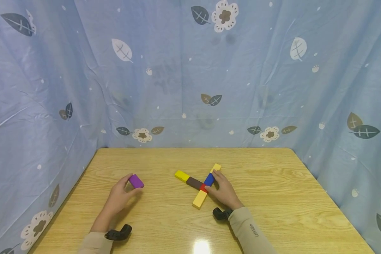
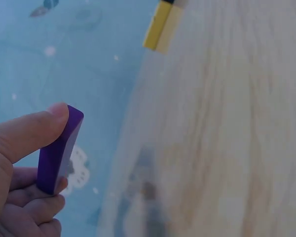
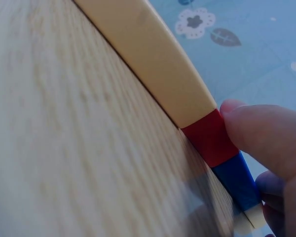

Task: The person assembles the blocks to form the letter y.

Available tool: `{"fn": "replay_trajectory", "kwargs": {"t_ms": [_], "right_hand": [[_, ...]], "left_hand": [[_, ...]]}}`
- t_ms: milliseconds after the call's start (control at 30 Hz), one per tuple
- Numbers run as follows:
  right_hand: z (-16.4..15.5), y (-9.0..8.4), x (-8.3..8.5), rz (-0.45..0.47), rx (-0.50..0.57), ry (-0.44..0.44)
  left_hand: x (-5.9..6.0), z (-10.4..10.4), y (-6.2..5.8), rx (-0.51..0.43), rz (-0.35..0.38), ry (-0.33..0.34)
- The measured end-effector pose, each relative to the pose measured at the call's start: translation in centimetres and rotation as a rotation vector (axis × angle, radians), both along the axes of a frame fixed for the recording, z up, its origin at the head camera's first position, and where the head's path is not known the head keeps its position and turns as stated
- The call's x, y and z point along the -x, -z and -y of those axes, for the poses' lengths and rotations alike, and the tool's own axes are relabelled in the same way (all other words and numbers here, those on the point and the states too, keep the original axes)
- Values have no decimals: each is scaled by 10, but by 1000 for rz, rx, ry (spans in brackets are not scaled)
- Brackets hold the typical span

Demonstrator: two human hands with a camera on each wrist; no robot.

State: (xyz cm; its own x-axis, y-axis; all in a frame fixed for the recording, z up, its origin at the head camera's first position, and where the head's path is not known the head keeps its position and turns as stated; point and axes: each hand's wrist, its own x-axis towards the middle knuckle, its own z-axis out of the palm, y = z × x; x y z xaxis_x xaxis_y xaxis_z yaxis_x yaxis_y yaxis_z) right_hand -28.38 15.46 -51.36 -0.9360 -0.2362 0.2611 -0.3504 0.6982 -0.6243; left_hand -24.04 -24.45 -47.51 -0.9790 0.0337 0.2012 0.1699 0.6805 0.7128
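My left hand [image 1: 120,195] pinches a purple block [image 1: 136,181] between thumb and fingers, over the left part of the table. In the left wrist view the purple block [image 2: 59,150] stands on edge between thumb and curled fingers. My right hand [image 1: 223,190] is at a line of blocks lying flat on the table. Its thumb touches the red block [image 3: 210,138], and its fingertips are at the far end of the blue block [image 3: 238,181]. A pale yellow block [image 1: 216,168] lies beyond the blue one, another pale yellow block [image 1: 199,199] before the red.
A dark brown block [image 1: 194,182] branches left from the red one, with a bright yellow block [image 1: 182,175] at its end. All lie on a wooden table [image 1: 158,218]. Blue patterned curtains [image 1: 177,70] hang behind it and at both sides.
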Motion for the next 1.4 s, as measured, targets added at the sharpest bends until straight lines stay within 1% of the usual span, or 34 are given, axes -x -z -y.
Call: {"fn": "replay_trajectory", "kwargs": {"t_ms": [133,267,400,600,733,967,1167,1233,1400], "right_hand": [[0,-1,0,1,6,1],[0,-1,0,5,9,0],[0,0,-1,10,10,0],[0,1,-1,8,6,3],[-1,1,-1,5,3,3],[-1,2,-2,-15,13,-9],[-2,3,-2,-45,12,-13],[-2,2,-2,-37,17,-12],[-2,1,-1,-21,20,-20]], "left_hand": [[0,-11,-7,1,-28,26],[-1,-23,-11,2,-19,60],[-1,-33,-11,-12,1,94],[1,-48,-11,-39,-14,147],[2,-57,-12,-64,-8,188],[1,-71,-16,-96,-3,227],[1,-80,-16,-121,1,266],[1,-83,-15,-125,1,279],[-3,-90,-15,-123,34,301]]}}
